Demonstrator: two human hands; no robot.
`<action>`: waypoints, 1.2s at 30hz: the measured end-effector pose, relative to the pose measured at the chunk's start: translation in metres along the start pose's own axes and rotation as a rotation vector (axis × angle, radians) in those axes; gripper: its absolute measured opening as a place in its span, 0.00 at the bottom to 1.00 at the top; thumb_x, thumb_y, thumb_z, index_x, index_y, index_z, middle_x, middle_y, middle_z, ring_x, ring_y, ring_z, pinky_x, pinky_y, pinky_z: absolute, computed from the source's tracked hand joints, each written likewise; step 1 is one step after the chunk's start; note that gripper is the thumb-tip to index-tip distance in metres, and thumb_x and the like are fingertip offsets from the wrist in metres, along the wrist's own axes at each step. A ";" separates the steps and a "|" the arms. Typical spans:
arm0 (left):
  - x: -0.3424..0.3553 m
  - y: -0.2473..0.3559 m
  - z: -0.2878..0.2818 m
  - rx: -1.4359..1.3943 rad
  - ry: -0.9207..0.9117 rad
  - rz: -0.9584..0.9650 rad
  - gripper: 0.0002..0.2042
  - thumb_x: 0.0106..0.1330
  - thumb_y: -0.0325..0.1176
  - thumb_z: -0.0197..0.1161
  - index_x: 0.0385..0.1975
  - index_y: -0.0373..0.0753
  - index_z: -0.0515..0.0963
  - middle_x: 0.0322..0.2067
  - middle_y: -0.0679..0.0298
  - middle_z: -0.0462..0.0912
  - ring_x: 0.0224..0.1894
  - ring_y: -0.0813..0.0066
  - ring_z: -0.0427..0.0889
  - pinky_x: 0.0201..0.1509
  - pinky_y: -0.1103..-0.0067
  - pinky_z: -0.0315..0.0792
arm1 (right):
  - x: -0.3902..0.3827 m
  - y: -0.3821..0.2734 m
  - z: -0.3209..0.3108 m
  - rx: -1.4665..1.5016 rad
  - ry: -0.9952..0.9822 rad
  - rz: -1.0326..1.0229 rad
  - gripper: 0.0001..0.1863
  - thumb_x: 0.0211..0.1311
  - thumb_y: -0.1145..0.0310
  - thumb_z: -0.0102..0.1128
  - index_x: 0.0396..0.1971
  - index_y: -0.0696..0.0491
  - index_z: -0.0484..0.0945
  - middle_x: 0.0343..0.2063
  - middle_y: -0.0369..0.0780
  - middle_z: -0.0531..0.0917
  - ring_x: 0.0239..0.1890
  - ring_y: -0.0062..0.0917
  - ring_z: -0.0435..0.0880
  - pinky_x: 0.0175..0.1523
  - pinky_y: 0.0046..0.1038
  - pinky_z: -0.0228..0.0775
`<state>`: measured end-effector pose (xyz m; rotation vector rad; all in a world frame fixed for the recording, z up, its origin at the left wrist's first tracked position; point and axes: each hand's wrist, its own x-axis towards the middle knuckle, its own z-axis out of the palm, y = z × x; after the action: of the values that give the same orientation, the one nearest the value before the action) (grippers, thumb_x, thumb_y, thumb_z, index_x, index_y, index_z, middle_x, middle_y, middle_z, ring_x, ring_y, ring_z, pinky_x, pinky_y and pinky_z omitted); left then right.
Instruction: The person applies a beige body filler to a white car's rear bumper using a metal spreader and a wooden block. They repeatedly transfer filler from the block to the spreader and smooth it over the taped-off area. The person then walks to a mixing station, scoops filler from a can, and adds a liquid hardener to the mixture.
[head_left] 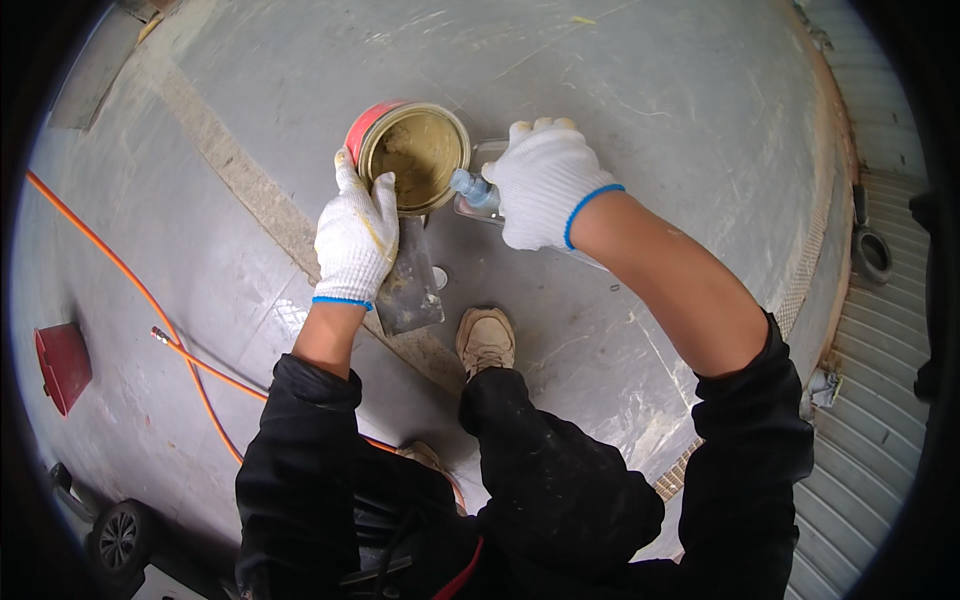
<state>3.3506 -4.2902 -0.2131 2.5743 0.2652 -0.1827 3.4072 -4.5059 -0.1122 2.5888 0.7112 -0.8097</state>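
Observation:
My left hand [360, 238], in a white knit glove with a blue cuff, grips a red can [378, 118] by its side. The can is tilted so its open mouth faces me, with tan, paste-like residue [415, 150] inside. Just right of its rim, my right hand [550, 185], gloved the same way, is closed around something with a pale blue, knobbly end [472, 188]. A clear, hard-edged piece [488, 150] shows beneath that hand; whether the two belong together I cannot tell. Below the can is a flat dark grey plate [410, 285], partly covered by my left glove.
A small white disc [440, 277] lies beside the plate, near my shoe [487, 338]. An orange hose [120, 262] runs across the grey floor at left, past a dark red object [64, 367]. A car wheel [120, 535] shows lower left; ribbed metal sheeting [870, 420] lines the right.

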 end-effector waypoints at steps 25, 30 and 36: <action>0.019 -0.022 0.011 -0.396 -0.052 -0.077 0.27 0.82 0.48 0.58 0.67 0.30 0.74 0.51 0.36 0.88 0.57 0.41 0.88 0.62 0.61 0.77 | 0.014 0.001 -0.019 0.001 -0.080 0.001 0.30 0.51 0.57 0.72 0.58 0.44 0.89 0.54 0.51 0.85 0.57 0.42 0.86 0.64 0.39 0.74; 0.017 0.000 0.015 -0.753 -0.193 -0.066 0.22 0.81 0.42 0.62 0.63 0.29 0.78 0.49 0.55 0.89 0.51 0.72 0.83 0.61 0.73 0.76 | -0.046 0.043 -0.002 0.090 0.180 0.058 0.33 0.53 0.55 0.73 0.62 0.41 0.86 0.53 0.52 0.83 0.54 0.46 0.86 0.60 0.43 0.80; 0.011 0.013 0.042 -0.916 -0.247 0.067 0.22 0.84 0.38 0.59 0.68 0.28 0.75 0.57 0.57 0.86 0.58 0.74 0.79 0.69 0.74 0.72 | -0.125 0.086 0.034 0.400 0.409 0.285 0.42 0.40 0.61 0.86 0.63 0.44 0.87 0.56 0.49 0.83 0.56 0.44 0.86 0.61 0.41 0.81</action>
<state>3.3614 -4.3218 -0.2438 1.6312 0.1225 -0.2733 3.3511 -4.6368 -0.0497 3.1685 0.2810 -0.3610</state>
